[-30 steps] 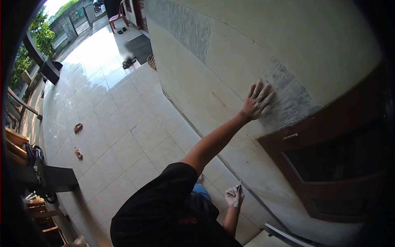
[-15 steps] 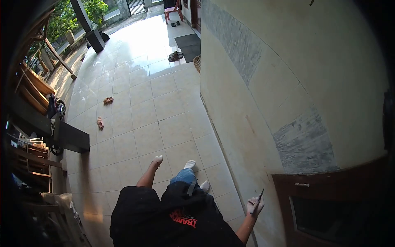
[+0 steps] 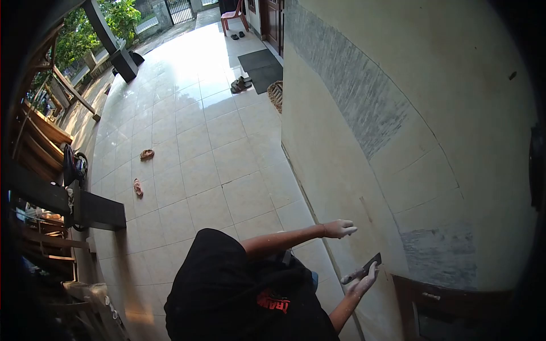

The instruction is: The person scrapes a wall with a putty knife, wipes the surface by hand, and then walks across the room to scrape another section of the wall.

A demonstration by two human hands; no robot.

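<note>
My right hand (image 3: 364, 282), coated in whitish powder, grips a putty knife (image 3: 372, 261) with a dark flat blade and a dark handle. The blade points up and right, close to the cream wall (image 3: 335, 165). Just above it, my left hand (image 3: 340, 228) reaches across my body, also whitened. Its fingers stretch loosely toward the wall, and I see nothing in them. A grey rough patch (image 3: 438, 256) marks the wall to the right of both hands, and a longer grey band (image 3: 352, 85) runs higher up.
A brown wooden frame (image 3: 405, 304) is set in the wall at lower right. Sandals (image 3: 147, 154) lie on the tiled floor (image 3: 187, 170). A dark pillar (image 3: 99, 207) stands at left. Farther off are a dark mat (image 3: 261, 71) and a red chair (image 3: 234, 20).
My left arm has swung from hanging at my side across to the wall. My right hand has moved slightly up and right with the putty knife, and the view has shifted.
</note>
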